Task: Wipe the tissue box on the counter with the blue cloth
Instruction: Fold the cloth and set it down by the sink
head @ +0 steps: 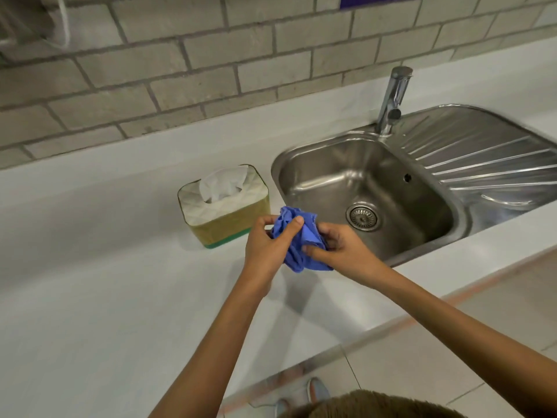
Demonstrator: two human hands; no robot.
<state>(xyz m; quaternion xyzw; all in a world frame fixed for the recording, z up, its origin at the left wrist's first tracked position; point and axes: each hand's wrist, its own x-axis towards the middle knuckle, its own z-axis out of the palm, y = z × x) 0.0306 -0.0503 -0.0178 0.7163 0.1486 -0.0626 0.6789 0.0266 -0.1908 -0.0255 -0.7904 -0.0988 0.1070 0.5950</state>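
Observation:
The tissue box stands on the white counter, left of the sink; it has a white top with a tissue sticking out, yellow-green sides and a green base. A crumpled blue cloth is held above the counter just right of the box's front corner. My left hand grips the cloth from the left. My right hand grips it from the right and below. The cloth is apart from the box.
A steel sink with a drain and a ribbed drainboard lies to the right, with a chrome tap behind it. A grey brick wall rises at the back. The counter's front edge runs diagonally at lower right, above a tiled floor.

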